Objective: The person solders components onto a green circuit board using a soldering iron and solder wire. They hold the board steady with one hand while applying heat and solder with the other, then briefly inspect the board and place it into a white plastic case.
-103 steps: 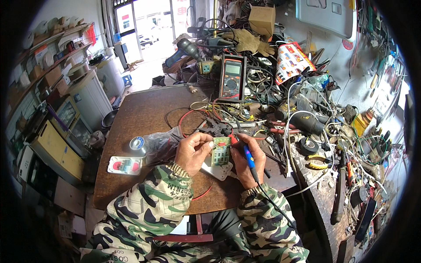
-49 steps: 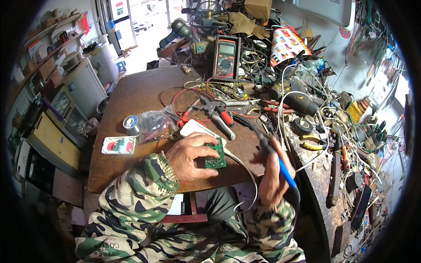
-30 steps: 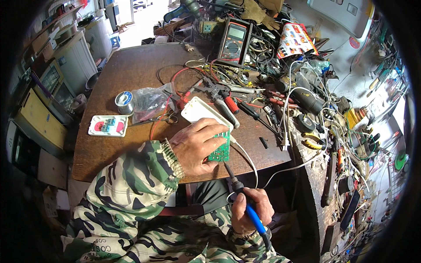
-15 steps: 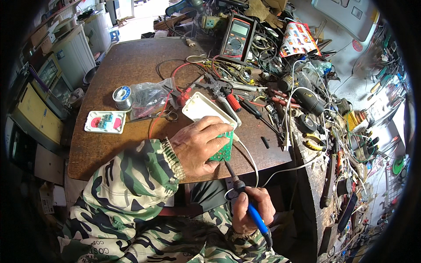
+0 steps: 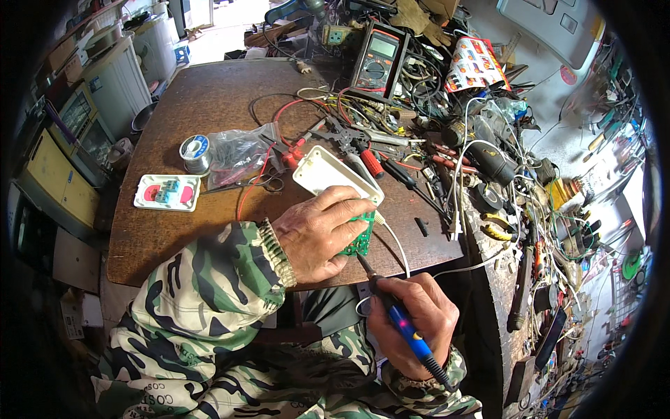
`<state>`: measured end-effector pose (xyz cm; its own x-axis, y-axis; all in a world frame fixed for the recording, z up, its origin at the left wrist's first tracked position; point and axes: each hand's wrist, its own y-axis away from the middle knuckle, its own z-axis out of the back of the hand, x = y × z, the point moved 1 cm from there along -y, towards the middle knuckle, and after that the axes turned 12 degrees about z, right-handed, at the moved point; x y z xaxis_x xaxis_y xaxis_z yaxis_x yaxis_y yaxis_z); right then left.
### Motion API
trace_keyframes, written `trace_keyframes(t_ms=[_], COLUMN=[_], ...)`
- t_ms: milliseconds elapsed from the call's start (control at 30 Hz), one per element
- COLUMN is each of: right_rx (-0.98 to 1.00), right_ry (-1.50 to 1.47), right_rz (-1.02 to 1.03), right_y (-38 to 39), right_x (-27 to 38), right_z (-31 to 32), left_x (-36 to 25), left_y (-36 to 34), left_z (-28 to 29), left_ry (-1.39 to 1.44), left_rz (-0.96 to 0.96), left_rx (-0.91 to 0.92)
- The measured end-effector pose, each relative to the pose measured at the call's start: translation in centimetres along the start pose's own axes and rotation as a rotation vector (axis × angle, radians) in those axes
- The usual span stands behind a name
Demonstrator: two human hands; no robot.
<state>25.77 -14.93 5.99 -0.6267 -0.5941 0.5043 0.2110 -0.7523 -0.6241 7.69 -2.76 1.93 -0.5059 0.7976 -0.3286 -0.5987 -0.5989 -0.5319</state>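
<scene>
- Green circuit board [image 5: 361, 237]: small, with its component side up, lying at the near edge of the brown table [image 5: 202, 105], mostly covered by the left hand.
- Soldering iron [image 5: 398, 318]: blue and black handle, held slanted off the table's near edge, with its tip at the board's near edge.

One green circuit board [image 5: 360, 237], one blue-handled soldering iron [image 5: 401, 322], one white plastic case [image 5: 333, 176], one grey-and-red multimeter [image 5: 377, 58], one solder spool [image 5: 195, 150].

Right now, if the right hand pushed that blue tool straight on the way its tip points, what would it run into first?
Most likely the green circuit board under the left hand. The right hand aims the blue soldering iron up at its lower edge; whether the tip already touches is unclear.
</scene>
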Motion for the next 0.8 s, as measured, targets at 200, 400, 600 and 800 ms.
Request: trace_keyframes(t_ms=[200,400,600,800], right_rx=[-0.062,0.021,-0.092,-0.095], right_ry=[0.042,-0.023,0.075,0.028], right_rz=[0.030,0.020,0.041,0.064], right_y=[0.3,0.0,0.3,0.5], right_x=[0.0,-0.1,-0.3,-0.8], right_z=[-0.9,-0.2,-0.6,-0.5], left_x=[-0.1,-0.1,-0.1,-0.2], left_y=[0.4,0.3,0.2,0.2], left_z=[0.4,0.4,0.3,0.3], left_ry=[0.005,-0.014,0.006,0.005], left_rz=[0.020,0.022,0.031,0.020], left_rx=[0.002,0.008,0.020,0.006])
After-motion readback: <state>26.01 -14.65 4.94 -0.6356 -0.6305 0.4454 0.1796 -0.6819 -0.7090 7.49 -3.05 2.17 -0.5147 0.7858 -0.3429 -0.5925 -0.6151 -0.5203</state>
